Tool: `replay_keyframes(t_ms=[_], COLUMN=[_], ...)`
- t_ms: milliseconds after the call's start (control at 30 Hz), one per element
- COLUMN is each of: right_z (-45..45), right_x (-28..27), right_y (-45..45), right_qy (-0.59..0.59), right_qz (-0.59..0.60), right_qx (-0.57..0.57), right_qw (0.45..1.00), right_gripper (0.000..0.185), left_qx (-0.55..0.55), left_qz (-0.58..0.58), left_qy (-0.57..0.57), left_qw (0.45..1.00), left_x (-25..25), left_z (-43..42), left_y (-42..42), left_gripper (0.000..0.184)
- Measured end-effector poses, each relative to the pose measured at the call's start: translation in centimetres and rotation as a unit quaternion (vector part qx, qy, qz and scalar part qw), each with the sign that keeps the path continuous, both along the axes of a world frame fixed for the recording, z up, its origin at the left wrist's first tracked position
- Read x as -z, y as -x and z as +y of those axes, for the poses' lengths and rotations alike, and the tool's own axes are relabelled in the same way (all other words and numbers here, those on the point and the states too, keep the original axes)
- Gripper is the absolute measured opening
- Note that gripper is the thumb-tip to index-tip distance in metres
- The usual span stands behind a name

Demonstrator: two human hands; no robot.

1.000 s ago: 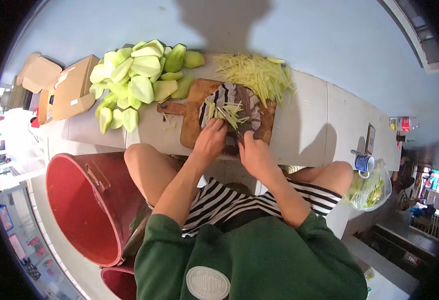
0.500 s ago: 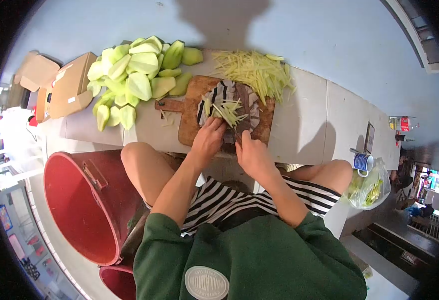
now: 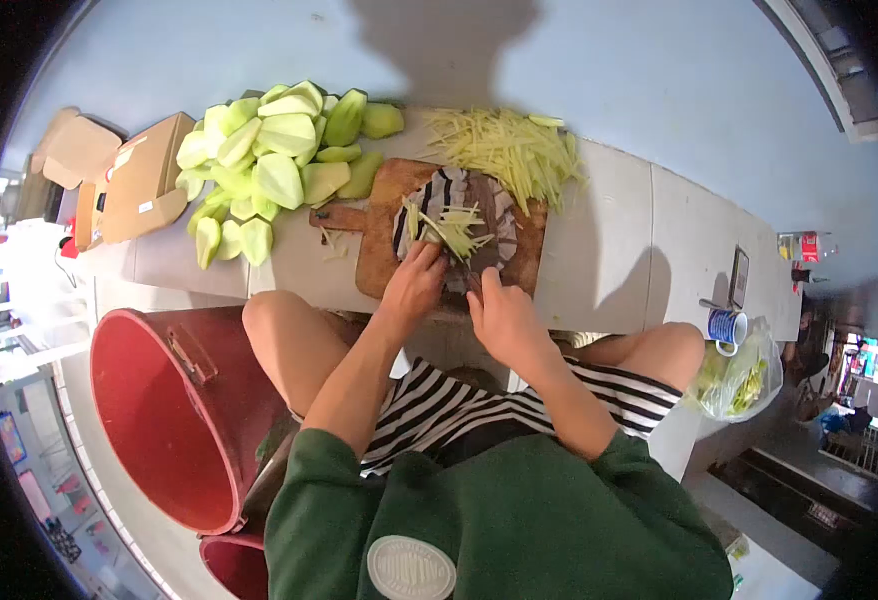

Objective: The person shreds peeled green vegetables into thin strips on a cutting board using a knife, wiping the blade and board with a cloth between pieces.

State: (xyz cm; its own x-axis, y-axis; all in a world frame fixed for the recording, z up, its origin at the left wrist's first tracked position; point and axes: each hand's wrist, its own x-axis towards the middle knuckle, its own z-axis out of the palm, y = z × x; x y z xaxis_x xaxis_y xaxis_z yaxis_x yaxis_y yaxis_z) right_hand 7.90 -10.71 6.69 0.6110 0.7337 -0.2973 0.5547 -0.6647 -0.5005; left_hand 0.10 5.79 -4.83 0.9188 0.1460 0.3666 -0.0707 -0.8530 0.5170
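The pale strips (image 3: 462, 232) lie on a striped cloth (image 3: 449, 186) atop the cutting board (image 3: 380, 262) — likely light, crisp and slippery, best gathered by their middles — with the right grip (image 3: 504, 318) wrapped round an apparent knife (image 3: 473, 280), the left grip (image 3: 415, 284) curled at their near edge, its hold hidden.

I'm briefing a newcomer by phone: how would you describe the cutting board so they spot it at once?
Find the white counter along the wall, then the big pile of pale green pieces on it. Just right of that lies the cutting board, partly under a striped cloth. Its brown wood and left-pointing handle set it apart from the pale strips beyond.
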Motion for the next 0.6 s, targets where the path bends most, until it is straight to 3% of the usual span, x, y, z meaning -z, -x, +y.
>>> replay_keyframes(t_ms=[167,333,433,600], right_z=[-0.7,-0.3,-0.6,-0.3], right_x=[2.2,0.8,2.3,0.2], right_y=[0.5,0.1,0.5,0.3], right_qy=[0.005,0.007,-0.027,-0.029], right_qz=[0.012,0.026,0.003,0.051], right_qx=[0.019,0.015,0.014,0.025], right_qw=[1.0,1.0,1.0,0.998], right_gripper=[0.026,0.026,0.026,0.026], left_qx=[0.012,0.005,0.005,0.004], left_qz=[-0.002,-0.022,0.0,-0.046], left_qy=[0.011,-0.007,0.036,0.019], left_qw=[1.0,1.0,0.999,0.999], left_x=[0.2,0.3,0.4,0.3], left_z=[0.1,0.2,0.3,0.5], left_y=[0.2,0.2,0.4,0.3], left_gripper=[0.028,0.029,0.026,0.017])
